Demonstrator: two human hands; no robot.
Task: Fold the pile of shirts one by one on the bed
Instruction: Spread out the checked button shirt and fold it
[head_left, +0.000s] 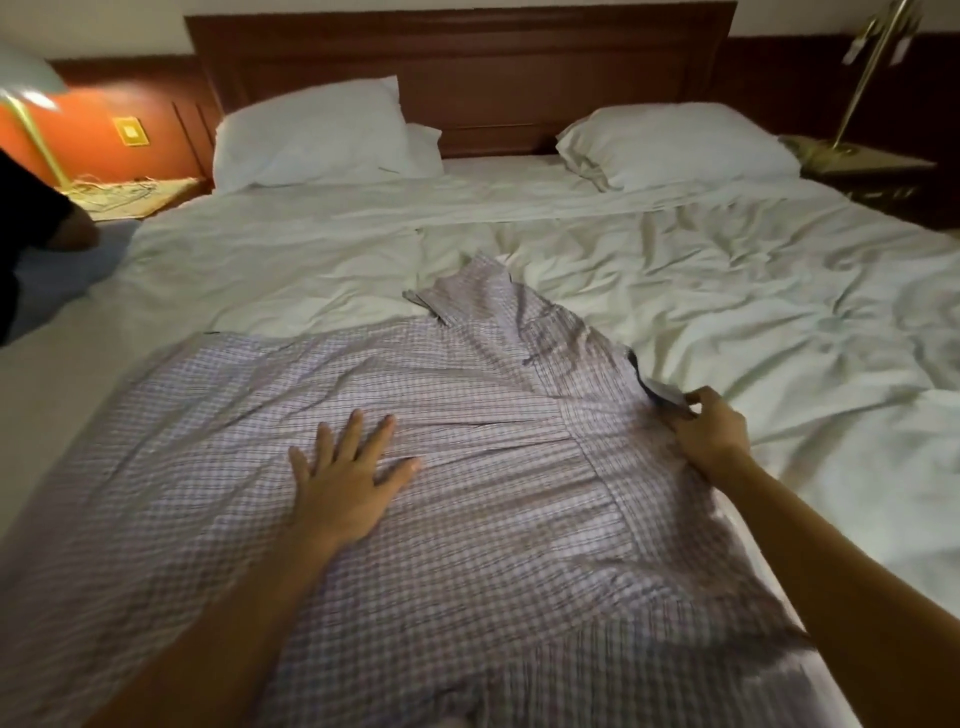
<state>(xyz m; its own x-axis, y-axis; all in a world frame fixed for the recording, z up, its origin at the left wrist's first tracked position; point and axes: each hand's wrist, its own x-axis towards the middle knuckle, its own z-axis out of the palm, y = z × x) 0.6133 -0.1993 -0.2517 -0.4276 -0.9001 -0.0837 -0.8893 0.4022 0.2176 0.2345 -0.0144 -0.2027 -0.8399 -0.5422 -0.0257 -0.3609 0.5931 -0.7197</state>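
the right grip (711, 431), a bare hand, is clenched on the right edge of the checked shirt (467, 545). its fingers (698, 402) are curled and pinch the cloth where a small dark-lined flap shows; whether that flap is the collar i cannot tell. the left grip (348, 478) is released. it lies flat with fingers spread, palm pressing down on the middle of the shirt, to the left of the other hand.

the shirt is spread out wide and wrinkled across the near part of the bed (753, 291), reaching the bottom of the view. one sleeve (483, 296) runs up and away from the hands, and its cuff (423, 304) lies on the rumpled white sheet.

further off, two white pillows (311, 135) (680, 143) lean near the dark wooden headboard (467, 67). a brass lamp (872, 67) stands on the nightstand (862, 163) at the right. another lamp (31, 104) stands at the left, beside an orange wall with a yellow switch plate (132, 131).
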